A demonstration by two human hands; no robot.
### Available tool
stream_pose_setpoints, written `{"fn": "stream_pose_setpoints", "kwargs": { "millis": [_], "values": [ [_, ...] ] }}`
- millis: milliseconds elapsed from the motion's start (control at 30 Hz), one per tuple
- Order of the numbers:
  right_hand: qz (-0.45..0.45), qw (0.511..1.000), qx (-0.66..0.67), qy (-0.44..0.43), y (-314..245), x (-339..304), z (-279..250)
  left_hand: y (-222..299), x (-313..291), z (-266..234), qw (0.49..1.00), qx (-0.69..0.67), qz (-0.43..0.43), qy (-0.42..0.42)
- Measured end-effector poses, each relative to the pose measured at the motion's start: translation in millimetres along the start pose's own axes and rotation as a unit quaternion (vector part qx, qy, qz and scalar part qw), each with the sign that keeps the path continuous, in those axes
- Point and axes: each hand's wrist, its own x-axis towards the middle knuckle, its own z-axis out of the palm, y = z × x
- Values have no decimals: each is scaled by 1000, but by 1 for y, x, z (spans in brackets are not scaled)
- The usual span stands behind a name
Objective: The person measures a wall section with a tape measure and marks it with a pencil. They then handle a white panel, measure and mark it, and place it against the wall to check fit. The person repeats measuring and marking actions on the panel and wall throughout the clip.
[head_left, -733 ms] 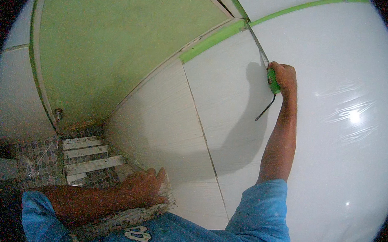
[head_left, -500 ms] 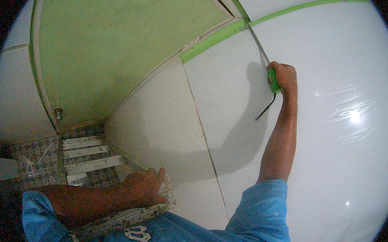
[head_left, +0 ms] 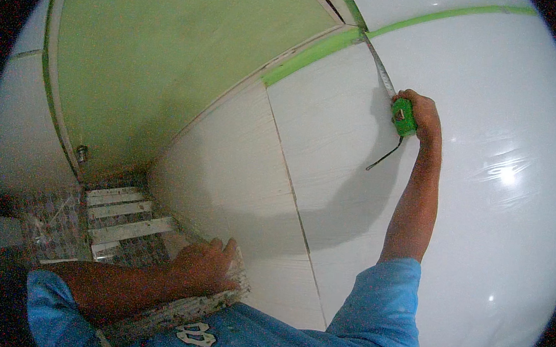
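My right hand (head_left: 424,113) is closed around a green tape measure (head_left: 404,116), held out at arm's length against the white wall. From its case the metal blade (head_left: 379,64) runs up to the green strip near the corner, and a dark wrist strap (head_left: 384,154) dangles below. Low on the left, my left hand (head_left: 204,265) grips the top of a paint-spattered ladder (head_left: 171,317), fingers curled by its end. The ladder's top lies across the front of my blue shirt.
White ladder rungs (head_left: 120,211) descend to a patterned tile floor (head_left: 62,223). A green door-like panel (head_left: 183,57) with a metal knob (head_left: 82,154) stands at the left. White wall panels (head_left: 482,207), some shiny and wrinkled like plastic film, cover the right. A green strip (head_left: 312,56) runs along the wall.
My right hand has shifted slightly right with the tape measure, whose case has turned to show more of its face. My left hand stays on the ladder.
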Motion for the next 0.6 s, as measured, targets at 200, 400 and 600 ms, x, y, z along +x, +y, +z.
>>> {"fn": "stream_pose_setpoints", "kwargs": {
  "millis": [200, 400, 600],
  "values": [
    [-53, 998, 8, -18, 16, 12, -5, -3, 3, 2, 1000, -21, -6, -11],
    [41, 983, 169, -50, 30, 20, -13, -3, 10, 10, 999, -33, -6, -3],
    [-39, 994, 88, -43, 34, 23, -16, 2, 7, 3, 1000, -15, -1, -14]
  ]
}}
